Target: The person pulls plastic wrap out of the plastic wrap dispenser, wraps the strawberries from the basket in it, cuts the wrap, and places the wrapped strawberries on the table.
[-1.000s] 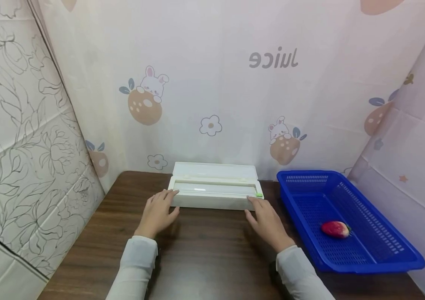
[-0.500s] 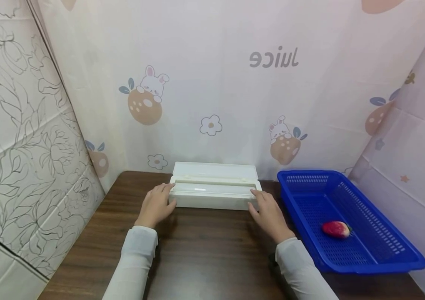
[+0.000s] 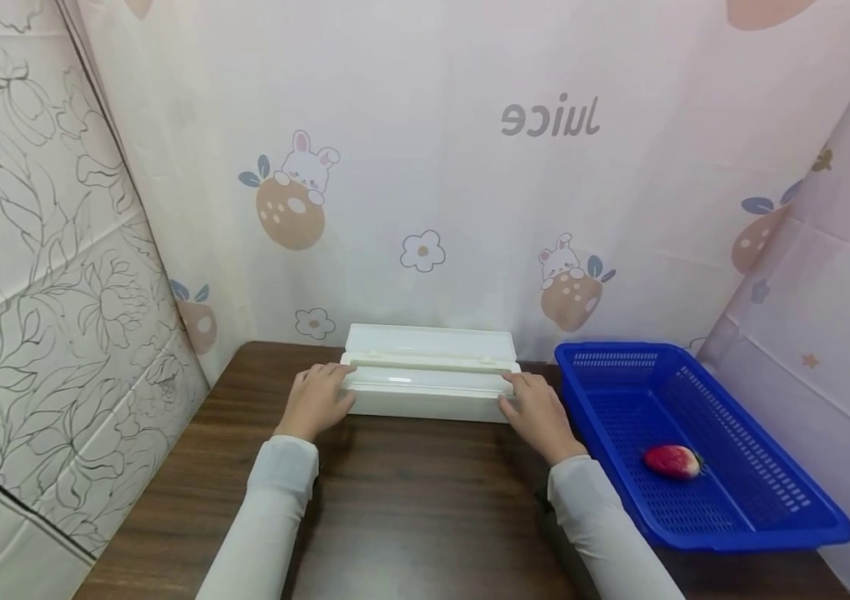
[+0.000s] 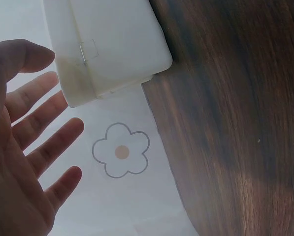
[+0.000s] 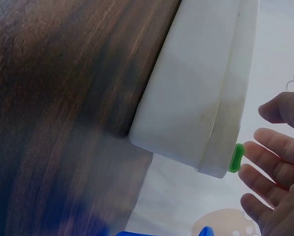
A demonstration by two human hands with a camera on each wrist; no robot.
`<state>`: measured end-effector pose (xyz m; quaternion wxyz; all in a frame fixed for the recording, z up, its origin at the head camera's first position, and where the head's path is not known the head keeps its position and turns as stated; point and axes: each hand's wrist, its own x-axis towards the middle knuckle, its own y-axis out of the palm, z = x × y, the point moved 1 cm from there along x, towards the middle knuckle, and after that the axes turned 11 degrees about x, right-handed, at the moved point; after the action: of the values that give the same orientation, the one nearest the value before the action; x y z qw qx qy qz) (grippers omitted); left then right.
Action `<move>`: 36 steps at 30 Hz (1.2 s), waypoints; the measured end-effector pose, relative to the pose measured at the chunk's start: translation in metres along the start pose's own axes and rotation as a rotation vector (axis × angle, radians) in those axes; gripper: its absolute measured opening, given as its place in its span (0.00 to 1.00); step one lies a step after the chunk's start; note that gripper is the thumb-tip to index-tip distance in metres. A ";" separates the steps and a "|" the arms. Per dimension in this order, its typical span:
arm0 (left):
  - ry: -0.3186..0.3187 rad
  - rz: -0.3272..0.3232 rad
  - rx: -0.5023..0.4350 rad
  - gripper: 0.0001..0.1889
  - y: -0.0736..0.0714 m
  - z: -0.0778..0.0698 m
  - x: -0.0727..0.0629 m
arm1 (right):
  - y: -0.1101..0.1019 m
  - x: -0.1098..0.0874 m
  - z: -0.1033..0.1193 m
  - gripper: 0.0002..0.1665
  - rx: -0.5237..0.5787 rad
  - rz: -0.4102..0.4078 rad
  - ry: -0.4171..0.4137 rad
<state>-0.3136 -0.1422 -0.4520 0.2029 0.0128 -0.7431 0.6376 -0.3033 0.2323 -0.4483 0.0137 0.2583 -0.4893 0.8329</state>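
A long white cling film dispenser (image 3: 425, 405) lies near the back of the table, its lid (image 3: 428, 342) tipped back and a glossy white film roll (image 3: 425, 378) showing inside. At its left end, my left hand (image 3: 314, 402) has its fingertips right at the top edge and its thumb lower at the front. The left wrist view shows these fingers spread and only loosely bent. My right hand (image 3: 542, 417) mirrors it at the other end. A green slider (image 5: 237, 158) sits by the right fingertips in the right wrist view; the head view has it hidden by that hand.
To the right stands a blue plastic basket (image 3: 638, 492) with a red and white strawberry-like fruit (image 3: 672, 461) inside. The brown wooden table (image 3: 410, 500) ends against a printed curtain (image 3: 425, 167) close behind the dispenser.
Both hands have shifted slightly back along the dispenser's ends, their fingertips now further over its top. The green slider, visible a second ago in the head view, is covered by the right hand.
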 end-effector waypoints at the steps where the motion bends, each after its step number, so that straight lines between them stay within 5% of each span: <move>1: 0.001 0.005 0.007 0.23 0.000 0.000 0.001 | 0.000 0.001 -0.001 0.25 -0.003 0.004 0.004; 24: 0.041 0.008 0.053 0.12 0.002 -0.008 0.011 | 0.005 0.013 -0.008 0.16 -0.001 0.075 0.101; 36: -0.003 0.056 -0.024 0.08 0.007 -0.007 0.021 | 0.005 0.014 -0.011 0.11 -0.009 0.068 0.085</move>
<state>-0.3326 -0.1288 -0.4512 0.1840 -0.0096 -0.7511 0.6340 -0.3216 0.2351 -0.4506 0.0075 0.2057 -0.5004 0.8410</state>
